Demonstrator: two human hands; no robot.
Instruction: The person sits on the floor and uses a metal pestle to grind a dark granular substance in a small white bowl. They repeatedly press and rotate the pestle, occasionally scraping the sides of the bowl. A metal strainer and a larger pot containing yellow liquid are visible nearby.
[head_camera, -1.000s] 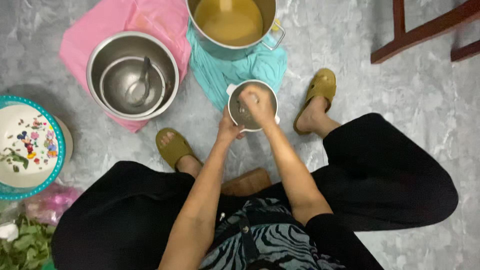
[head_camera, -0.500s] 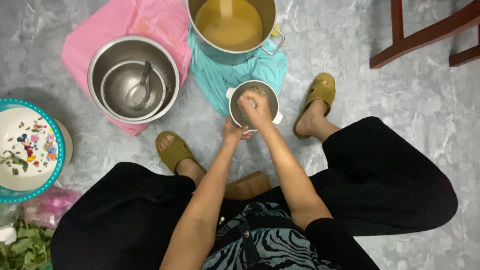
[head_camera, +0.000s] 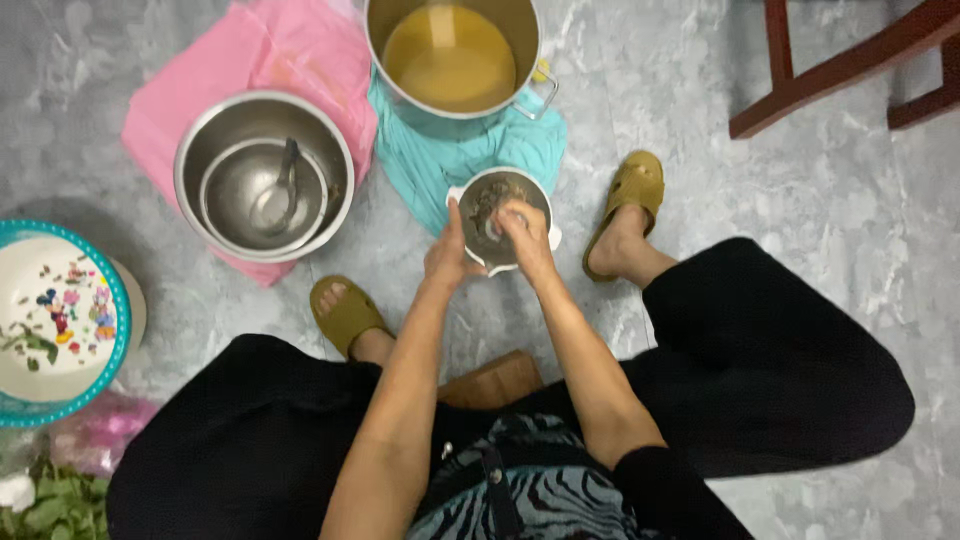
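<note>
Centre frame: left hand (head_camera: 448, 258) clamped on the rim of the small bowl (head_camera: 503, 219), right hand (head_camera: 525, 232) inside it, fingers pressed together on dark stuff. Just above, pot (head_camera: 452, 55) of yellow liquid on teal cloth (head_camera: 455, 155); upper left, nested steel bowls (head_camera: 262, 176) on pink cloth (head_camera: 255, 62).

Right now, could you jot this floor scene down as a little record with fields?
left hand: grips the rim of the small metal bowl
right hand: fingers inside that bowl, on dark bits
behind bowl: large metal pot of yellowish liquid, on a teal cloth
left side: nested steel bowls with a spoon, on a pink cloth
</note>
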